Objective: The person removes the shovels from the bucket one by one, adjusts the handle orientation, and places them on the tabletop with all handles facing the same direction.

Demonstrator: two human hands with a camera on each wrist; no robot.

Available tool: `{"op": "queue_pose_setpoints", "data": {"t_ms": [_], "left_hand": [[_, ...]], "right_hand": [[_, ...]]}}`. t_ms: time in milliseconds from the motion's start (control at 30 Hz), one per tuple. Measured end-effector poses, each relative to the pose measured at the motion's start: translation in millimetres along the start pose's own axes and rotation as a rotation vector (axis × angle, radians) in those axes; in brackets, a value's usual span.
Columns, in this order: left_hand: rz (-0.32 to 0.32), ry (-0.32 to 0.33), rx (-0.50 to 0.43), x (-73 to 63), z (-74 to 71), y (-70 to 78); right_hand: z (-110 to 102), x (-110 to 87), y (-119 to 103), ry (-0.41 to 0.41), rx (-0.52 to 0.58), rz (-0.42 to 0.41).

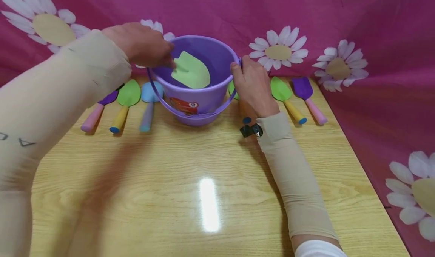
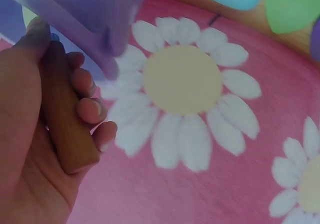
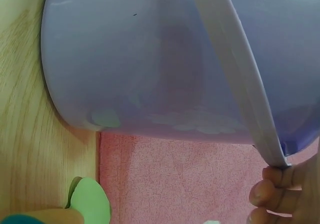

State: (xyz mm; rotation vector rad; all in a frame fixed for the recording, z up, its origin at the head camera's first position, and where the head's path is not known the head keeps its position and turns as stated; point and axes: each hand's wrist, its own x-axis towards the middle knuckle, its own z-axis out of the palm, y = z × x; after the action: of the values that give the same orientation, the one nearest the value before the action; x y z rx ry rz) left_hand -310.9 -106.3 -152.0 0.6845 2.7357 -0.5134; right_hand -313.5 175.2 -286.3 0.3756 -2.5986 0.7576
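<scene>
A purple bucket (image 1: pixel 200 117) stands upright at the back of the table, its carrying handle (image 1: pixel 159 98) hanging down in front. My left hand (image 1: pixel 144 45) is over the bucket's left rim and grips a toy shovel by its orange-brown handle (image 2: pixel 67 108). The shovel's pale green blade (image 1: pixel 192 70) is inside the bucket. My right hand (image 1: pixel 253 83) holds the bucket's right rim, where the carrying handle joins it. In the right wrist view, its fingers (image 3: pixel 272 191) curl by that joint.
Left of the bucket lie a purple shovel with pink handle (image 1: pixel 92 118), a green one (image 1: pixel 129 93) and a blue one (image 1: pixel 151 93). On the right lie a partly hidden green shovel (image 1: pixel 232 89), another green one (image 1: pixel 280 89) and a purple one (image 1: pixel 302 88). Flowered pink cloth (image 1: pixel 217 8) hangs behind.
</scene>
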Motion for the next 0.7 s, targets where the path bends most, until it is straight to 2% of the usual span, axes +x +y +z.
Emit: {"op": "queue_pose_setpoints", "data": {"t_ms": [33,133,233,500,633,700], "left_hand": [[0.033,0.006,0.035,-1.5,-0.2,-3.1],[0.029,0.003,0.053,-6.5,0.2,-12.9],[0.009,0.000,0.048,-10.4,3.4,-23.7],[0.001,0.062,-0.009,-20.5,19.5,-53.7],[-0.043,0.021,-0.056,-28.6,24.0,-62.4],[-0.092,-0.005,-0.090,-33.7,26.9,-66.6]], "right_hand": [[-0.3,0.1,0.6,0.001,-0.001,0.002],[-1.5,0.3,2.7,0.003,-0.002,0.013],[-3.1,0.3,3.7,-0.003,-0.004,0.030],[-6.3,0.6,7.1,-0.015,-0.013,0.049],[-7.8,0.2,10.2,-0.006,-0.010,0.048],[-7.4,0.4,11.3,0.004,-0.008,0.047]]}}
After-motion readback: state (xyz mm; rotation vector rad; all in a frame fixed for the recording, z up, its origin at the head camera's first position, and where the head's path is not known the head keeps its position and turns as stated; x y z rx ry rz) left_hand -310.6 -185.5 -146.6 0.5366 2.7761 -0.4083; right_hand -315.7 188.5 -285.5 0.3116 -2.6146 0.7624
